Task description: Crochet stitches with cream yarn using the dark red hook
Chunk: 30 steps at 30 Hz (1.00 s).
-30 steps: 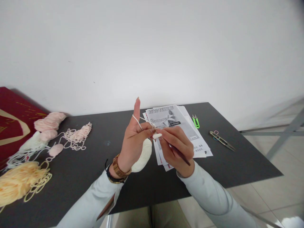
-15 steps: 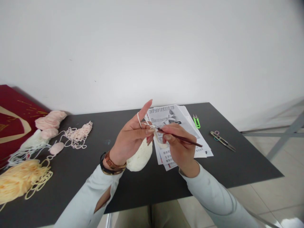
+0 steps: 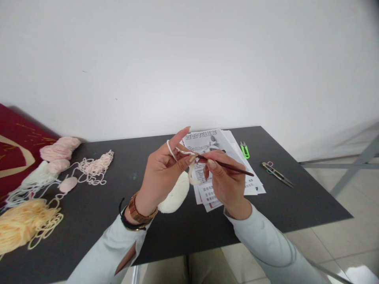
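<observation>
And here's the hook point(image 3: 237, 169), up above the counter point(image 3: 97, 209) between the two hands: its long axis runs crosswise, the dark handle angling out to the right and dipping slightly, the front end aimed at the left hand point(image 3: 160, 173). The right hand point(image 3: 227, 183) has the handle, thumb and fingers pinched firmly round it. On the left, index finger up, yarn point(image 3: 169, 149) looped about it, thumb closed on the top of a pale strip point(image 3: 192, 173) that dangles between the hands. The ball point(image 3: 177, 195) sits partly hidden by the left hand; papers point(image 3: 253, 185) lie beneath the right.
</observation>
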### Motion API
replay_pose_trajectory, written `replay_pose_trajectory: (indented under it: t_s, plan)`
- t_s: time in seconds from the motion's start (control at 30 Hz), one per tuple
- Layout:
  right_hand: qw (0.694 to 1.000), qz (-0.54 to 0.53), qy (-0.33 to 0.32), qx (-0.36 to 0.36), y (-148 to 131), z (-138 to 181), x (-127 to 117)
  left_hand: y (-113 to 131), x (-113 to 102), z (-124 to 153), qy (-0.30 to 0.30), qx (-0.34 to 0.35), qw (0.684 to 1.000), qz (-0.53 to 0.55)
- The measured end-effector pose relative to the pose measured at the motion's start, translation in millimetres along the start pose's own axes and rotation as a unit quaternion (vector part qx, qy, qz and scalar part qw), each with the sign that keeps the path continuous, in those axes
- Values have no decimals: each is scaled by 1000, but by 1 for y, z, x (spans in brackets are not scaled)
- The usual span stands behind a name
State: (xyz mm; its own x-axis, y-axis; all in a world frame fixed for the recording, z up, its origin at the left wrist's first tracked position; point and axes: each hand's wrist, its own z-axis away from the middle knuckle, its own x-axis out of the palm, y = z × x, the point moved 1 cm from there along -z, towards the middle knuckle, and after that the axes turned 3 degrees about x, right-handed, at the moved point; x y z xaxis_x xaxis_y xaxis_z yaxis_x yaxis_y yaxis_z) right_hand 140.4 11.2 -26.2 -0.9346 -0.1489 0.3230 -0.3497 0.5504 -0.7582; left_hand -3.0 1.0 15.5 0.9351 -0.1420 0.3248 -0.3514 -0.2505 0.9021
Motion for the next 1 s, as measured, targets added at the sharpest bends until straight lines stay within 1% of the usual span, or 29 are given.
replay_pose_trajectory:
  t_s: [0.17,0.23,0.3,0.4,0.57,0.73,0.9,1.0]
  plan:
    - [1000,17,-9,-10,-3,0,-1,5,0,2,28,-4,1000,-9]
    - [999,45,-24,-16,-6,1,-2,6,-1,1,26,-32,999,23]
    - [996,76,-37,-23,-8,1,-3,5,-2,-1,24,-74,995,61]
    - [997,76,-27,-22,-7,1,-3,6,-3,-3,29,-110,990,83]
    - [1000,6,0,23,-3,0,0,11,-3,-4,32,-115,989,86]
    - [996,-21,45,71,-5,-3,-2,14,-5,-2,13,-109,992,68]
    - [995,-46,52,76,-8,-7,-6,17,-8,-1,-1,-103,993,55]
    - [995,-35,59,70,-10,-9,-8,18,-8,-2,-3,-110,992,60]
